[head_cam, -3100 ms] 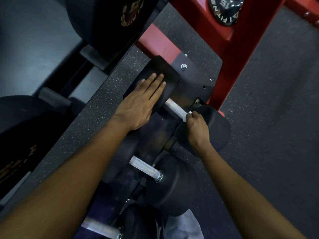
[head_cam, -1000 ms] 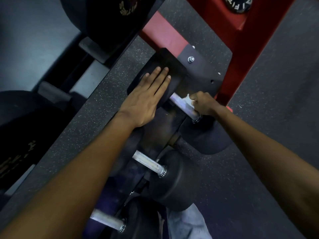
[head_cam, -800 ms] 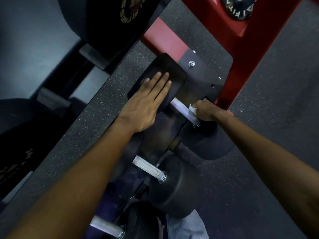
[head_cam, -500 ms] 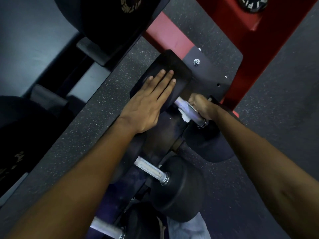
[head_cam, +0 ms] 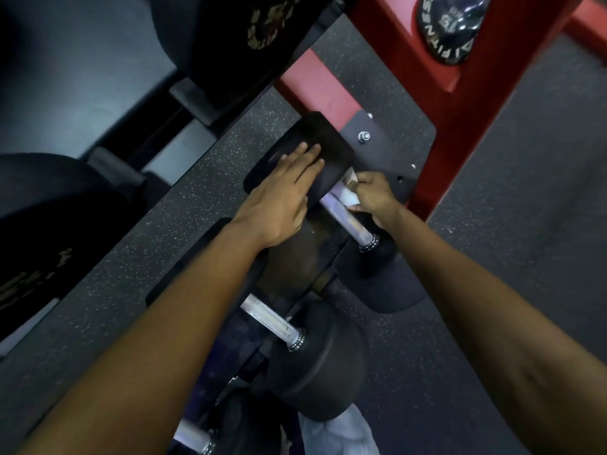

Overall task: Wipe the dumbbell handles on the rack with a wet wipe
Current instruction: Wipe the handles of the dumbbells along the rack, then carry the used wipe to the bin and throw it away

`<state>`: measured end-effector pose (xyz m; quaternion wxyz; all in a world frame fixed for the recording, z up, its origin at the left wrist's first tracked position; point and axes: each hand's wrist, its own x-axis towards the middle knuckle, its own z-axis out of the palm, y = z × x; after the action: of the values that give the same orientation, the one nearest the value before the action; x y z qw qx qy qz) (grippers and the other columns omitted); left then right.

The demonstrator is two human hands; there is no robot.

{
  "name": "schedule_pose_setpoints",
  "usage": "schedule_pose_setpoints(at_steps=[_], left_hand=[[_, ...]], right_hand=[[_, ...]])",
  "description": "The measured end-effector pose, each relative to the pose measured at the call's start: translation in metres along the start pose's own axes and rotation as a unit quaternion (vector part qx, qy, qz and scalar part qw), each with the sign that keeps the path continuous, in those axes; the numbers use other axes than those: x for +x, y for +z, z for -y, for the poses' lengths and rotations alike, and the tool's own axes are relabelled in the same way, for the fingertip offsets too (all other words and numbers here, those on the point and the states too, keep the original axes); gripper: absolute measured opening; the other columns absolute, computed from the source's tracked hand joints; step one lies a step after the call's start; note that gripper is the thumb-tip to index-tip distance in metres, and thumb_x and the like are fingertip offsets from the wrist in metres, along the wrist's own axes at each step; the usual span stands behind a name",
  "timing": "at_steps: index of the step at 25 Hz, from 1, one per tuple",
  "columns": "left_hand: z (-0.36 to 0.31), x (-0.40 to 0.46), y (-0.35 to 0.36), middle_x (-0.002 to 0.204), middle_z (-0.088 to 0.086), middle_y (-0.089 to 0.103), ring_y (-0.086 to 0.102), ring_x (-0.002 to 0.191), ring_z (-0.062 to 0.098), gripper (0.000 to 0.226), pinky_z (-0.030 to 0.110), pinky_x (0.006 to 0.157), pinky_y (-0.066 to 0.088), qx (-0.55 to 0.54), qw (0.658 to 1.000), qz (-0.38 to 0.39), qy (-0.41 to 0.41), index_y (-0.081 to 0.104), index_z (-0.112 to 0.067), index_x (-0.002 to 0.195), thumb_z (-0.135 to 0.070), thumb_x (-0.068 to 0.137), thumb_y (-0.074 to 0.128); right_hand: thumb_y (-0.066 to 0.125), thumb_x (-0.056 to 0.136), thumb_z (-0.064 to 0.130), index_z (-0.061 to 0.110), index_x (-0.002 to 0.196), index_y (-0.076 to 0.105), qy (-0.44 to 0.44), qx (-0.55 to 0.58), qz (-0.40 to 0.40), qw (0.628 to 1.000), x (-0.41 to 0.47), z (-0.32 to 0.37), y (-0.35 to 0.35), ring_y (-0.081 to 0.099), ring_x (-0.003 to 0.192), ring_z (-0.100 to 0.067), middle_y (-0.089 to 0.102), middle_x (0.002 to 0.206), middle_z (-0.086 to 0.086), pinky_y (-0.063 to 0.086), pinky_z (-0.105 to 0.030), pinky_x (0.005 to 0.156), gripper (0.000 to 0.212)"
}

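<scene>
The right hand (head_cam: pixel 374 195) pinches a white wipe (head_cam: pixel 348 188) against the top dumbbell's handle (head_cam: pixel 348 221), near its far end. The left hand (head_cam: pixel 282 198) lies flat, fingers straight, on that dumbbell's far head (head_cam: pixel 328 142).

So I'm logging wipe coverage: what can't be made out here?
Head view only:
- Handle underside: hidden by the bar itself.
- Wet wipe: mostly covered by the right hand.
- Dumbbell head markings: dark, under the left hand.
- Nearest dumbbell's handle: cut off by the bottom edge.

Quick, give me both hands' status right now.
Left hand: open, flat on the dumbbell head.
Right hand: gripping the wet wipe on the dumbbell handle.
</scene>
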<state>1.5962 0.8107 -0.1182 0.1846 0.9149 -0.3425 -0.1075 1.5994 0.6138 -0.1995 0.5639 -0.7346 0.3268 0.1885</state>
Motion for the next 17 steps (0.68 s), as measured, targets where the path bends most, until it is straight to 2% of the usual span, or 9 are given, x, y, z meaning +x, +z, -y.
schedule_pose_setpoints(at_steps=[2, 4, 6, 8, 9, 11, 13, 15, 17], left_hand=[[-0.009, -0.006, -0.003, 0.153, 0.014, 0.025, 0.016, 0.144, 0.028, 0.058, 0.038, 0.118, 0.014, -0.057, 0.997, -0.027, -0.036, 0.035, 0.000, 0.141, -0.003, 0.086, 0.052], [-0.017, -0.017, -0.011, 0.154, 0.013, 0.024, 0.016, 0.144, 0.025, 0.058, 0.034, 0.118, 0.013, -0.104, 0.990, -0.052, -0.083, 0.034, -0.001, 0.142, -0.004, 0.087, 0.054], [-0.023, -0.033, -0.024, 0.153, 0.012, 0.026, 0.019, 0.143, 0.023, 0.058, 0.029, 0.117, 0.014, -0.136, 0.980, -0.075, -0.121, 0.035, -0.003, 0.142, -0.007, 0.088, 0.055], [-0.032, -0.048, -0.046, 0.148, 0.013, 0.036, 0.031, 0.139, 0.024, 0.055, 0.025, 0.113, 0.020, -0.155, 0.973, -0.096, -0.138, 0.040, -0.004, 0.140, -0.008, 0.088, 0.057], [-0.036, -0.054, -0.058, 0.143, 0.014, 0.043, 0.039, 0.134, 0.026, 0.052, 0.023, 0.110, 0.024, -0.163, 0.970, -0.110, -0.144, 0.045, -0.004, 0.136, -0.008, 0.087, 0.059], [-0.049, -0.067, -0.090, 0.132, 0.014, 0.054, 0.050, 0.122, 0.026, 0.045, 0.017, 0.100, 0.029, -0.178, 0.964, -0.135, -0.146, 0.053, -0.005, 0.129, -0.010, 0.086, 0.062], [-0.066, -0.081, -0.125, 0.126, 0.011, 0.059, 0.055, 0.116, 0.023, 0.042, 0.014, 0.096, 0.032, -0.191, 0.958, -0.162, -0.136, 0.057, -0.006, 0.125, -0.011, 0.084, 0.065], [-0.086, -0.097, -0.161, 0.123, 0.008, 0.061, 0.057, 0.114, 0.019, 0.042, 0.018, 0.099, 0.036, -0.204, 0.952, -0.191, -0.127, 0.059, -0.007, 0.123, -0.013, 0.082, 0.067], [-0.107, -0.118, -0.201, 0.121, 0.005, 0.063, 0.058, 0.113, 0.017, 0.042, 0.027, 0.100, 0.041, -0.216, 0.946, -0.214, -0.111, 0.060, -0.008, 0.121, -0.015, 0.081, 0.069]], right_hand=[[0.056, 0.094, 0.015, 0.014, 0.084, 0.064, 0.015, 0.005, 0.022, 1.000, -0.021, 0.009, -0.007, 0.060, 0.085, -0.020, 0.063, 0.094, -0.010, 0.056, -0.035, 0.060, 0.012], [0.054, 0.094, 0.012, 0.015, 0.089, 0.064, 0.004, 0.000, 0.010, 1.000, -0.038, 0.015, -0.014, 0.062, 0.088, -0.023, 0.065, 0.100, -0.015, 0.054, -0.032, 0.055, 0.011], [0.057, 0.092, 0.008, 0.010, 0.100, 0.064, -0.011, 0.007, 0.004, 1.000, -0.063, 0.025, -0.024, 0.063, 0.080, -0.021, 0.066, 0.098, -0.014, 0.053, -0.028, 0.053, 0.011], [0.066, 0.085, 0.004, 0.006, 0.104, 0.064, -0.042, -0.010, -0.001, 0.999, -0.095, 0.038, -0.036, 0.062, 0.071, -0.016, 0.066, 0.094, -0.010, 0.054, -0.024, 0.050, 0.020], [0.070, 0.081, 0.004, 0.007, 0.105, 0.065, -0.067, -0.047, -0.021, 0.996, -0.108, 0.046, -0.039, 0.062, 0.071, -0.016, 0.067, 0.094, -0.009, 0.055, -0.025, 0.052, 0.025], [0.073, 0.077, 0.010, 0.008, 0.109, 0.066, -0.125, -0.132, -0.083, 0.980, -0.141, 0.068, -0.046, 0.063, 0.079, -0.020, 0.070, 0.099, -0.012, 0.057, -0.033, 0.070, 0.032], [0.068, 0.079, 0.015, 0.010, 0.115, 0.064, -0.185, -0.190, -0.124, 0.956, -0.184, 0.097, -0.050, 0.063, 0.092, -0.025, 0.068, 0.107, -0.013, 0.051, -0.034, 0.084, 0.037], [0.063, 0.081, 0.016, 0.011, 0.113, 0.063, -0.253, -0.232, -0.139, 0.929, -0.232, 0.127, -0.049, 0.060, 0.101, -0.030, 0.066, 0.109, -0.014, 0.048, -0.034, 0.086, 0.032], [0.060, 0.081, 0.013, 0.010, 0.106, 0.063, -0.304, -0.237, -0.153, 0.910, -0.286, 0.157, -0.046, 0.059, 0.099, -0.030, 0.066, 0.105, -0.013, 0.046, -0.034, 0.082, 0.026]])
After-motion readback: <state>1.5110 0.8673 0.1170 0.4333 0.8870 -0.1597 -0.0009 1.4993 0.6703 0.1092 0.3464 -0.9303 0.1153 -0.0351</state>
